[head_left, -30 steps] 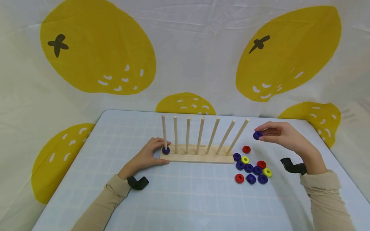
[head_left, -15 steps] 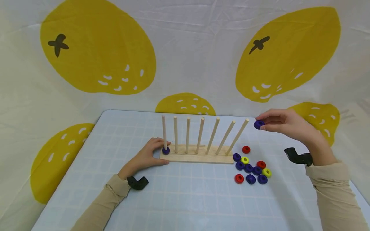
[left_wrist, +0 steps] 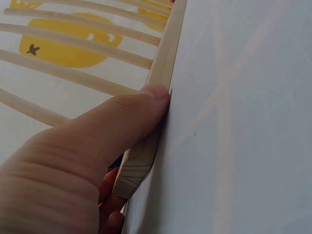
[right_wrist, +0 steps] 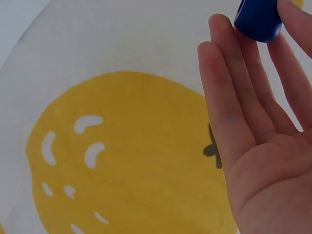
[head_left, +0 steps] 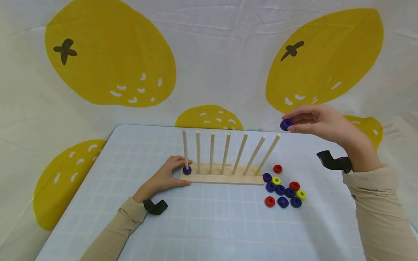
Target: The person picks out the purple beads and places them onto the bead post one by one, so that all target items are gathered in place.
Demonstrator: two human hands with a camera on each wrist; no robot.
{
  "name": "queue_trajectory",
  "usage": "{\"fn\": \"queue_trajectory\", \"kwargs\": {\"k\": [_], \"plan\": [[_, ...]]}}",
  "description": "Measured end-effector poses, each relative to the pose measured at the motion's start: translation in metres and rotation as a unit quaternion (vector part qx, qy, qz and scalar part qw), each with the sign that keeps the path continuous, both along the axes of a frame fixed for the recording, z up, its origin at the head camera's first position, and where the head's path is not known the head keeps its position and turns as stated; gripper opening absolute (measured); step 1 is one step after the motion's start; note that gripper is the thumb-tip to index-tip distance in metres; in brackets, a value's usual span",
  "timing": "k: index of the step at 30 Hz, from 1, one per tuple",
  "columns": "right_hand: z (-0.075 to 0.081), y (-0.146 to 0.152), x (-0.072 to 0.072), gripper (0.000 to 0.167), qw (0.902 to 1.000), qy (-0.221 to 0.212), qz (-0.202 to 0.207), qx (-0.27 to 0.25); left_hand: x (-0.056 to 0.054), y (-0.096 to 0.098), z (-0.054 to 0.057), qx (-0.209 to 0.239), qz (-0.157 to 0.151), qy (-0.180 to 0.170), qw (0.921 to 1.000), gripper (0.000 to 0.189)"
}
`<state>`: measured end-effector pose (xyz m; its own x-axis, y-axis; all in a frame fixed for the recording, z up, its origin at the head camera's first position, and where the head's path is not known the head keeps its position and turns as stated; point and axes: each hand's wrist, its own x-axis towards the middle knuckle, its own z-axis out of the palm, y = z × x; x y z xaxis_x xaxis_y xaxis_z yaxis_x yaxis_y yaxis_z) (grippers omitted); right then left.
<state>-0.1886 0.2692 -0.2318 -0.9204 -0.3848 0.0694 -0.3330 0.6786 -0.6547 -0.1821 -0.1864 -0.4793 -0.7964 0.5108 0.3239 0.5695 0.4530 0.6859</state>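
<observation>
A wooden base with a row of several upright pegs (head_left: 222, 177) stands on the table. My left hand (head_left: 167, 174) grips its left end, the thumb along the front edge and the fingers behind; the left wrist view shows the thumb (left_wrist: 122, 114) pressed on the wood. One blue bead (head_left: 187, 170) sits at the foot of the leftmost peg. Raised above the table's far right, my right hand (head_left: 321, 121) pinches another blue bead (head_left: 286, 125) between thumb and fingertips, apart from the pegs. That bead (right_wrist: 259, 19) is partly cut off in the right wrist view.
Right of the base lie loose beads on the table: several blue ones (head_left: 280, 190), three red ones (head_left: 269, 201) and two yellow ones (head_left: 300, 195). Behind the table's far edge hangs a white cloth (head_left: 218, 54) printed with yellow fruit.
My right hand has risen with the blue bead, lately shifting a little left toward the pegs. The left hand, the base and the loose beads have stayed in place.
</observation>
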Motion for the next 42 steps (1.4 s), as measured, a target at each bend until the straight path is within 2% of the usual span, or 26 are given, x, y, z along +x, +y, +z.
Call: {"fn": "queue_trajectory", "kwargs": {"k": [7,13,23,32,35,37,42], "plan": [[0.015,-0.018,-0.001,0.031,0.9992,0.017,0.013,-0.034,0.0,0.0,0.002,0.001,-0.003,-0.001,1.0,0.066],[0.023,-0.036,0.004,0.03,0.9978,0.031,0.005,-0.058,0.0,0.0,0.003,0.0,-0.003,-0.003,1.0,0.066],[0.03,-0.067,0.017,0.03,0.9918,0.029,-0.006,-0.124,0.001,0.0,-0.001,0.006,-0.002,-0.002,1.0,0.066],[0.027,-0.09,0.021,0.029,0.9832,0.039,0.025,-0.177,0.0,-0.001,-0.002,0.007,-0.005,0.013,0.9999,0.066],[0.025,-0.098,0.019,0.029,0.9777,0.046,0.042,-0.201,0.001,-0.001,-0.001,0.005,-0.004,0.011,0.9999,0.067],[0.022,-0.103,0.019,0.029,0.9704,0.044,0.058,-0.23,0.001,-0.001,0.0,0.004,-0.005,0.012,0.9999,0.066],[0.012,-0.114,0.02,0.027,0.9364,0.036,0.112,-0.331,0.001,0.0,0.001,0.011,-0.008,0.006,0.9999,0.065]]}}
